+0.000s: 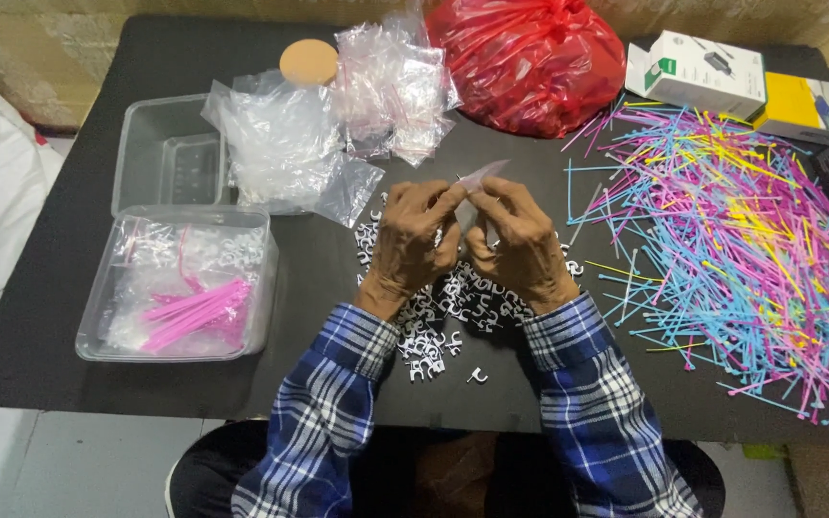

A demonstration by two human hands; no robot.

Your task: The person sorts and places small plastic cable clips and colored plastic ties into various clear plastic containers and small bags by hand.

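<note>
Just 1 small bag [480, 178] (clear, crinkled)

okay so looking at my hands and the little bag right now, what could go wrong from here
1. Both hands, left and right, pinch the small clear bag above the clip pile; a slip could drop clips back among the loose ones.
2. One stray clip lies near the table edge and might get knocked off by a sleeve.
3. The cable ties spread close to the right hand and could get dragged into the clips.
</note>
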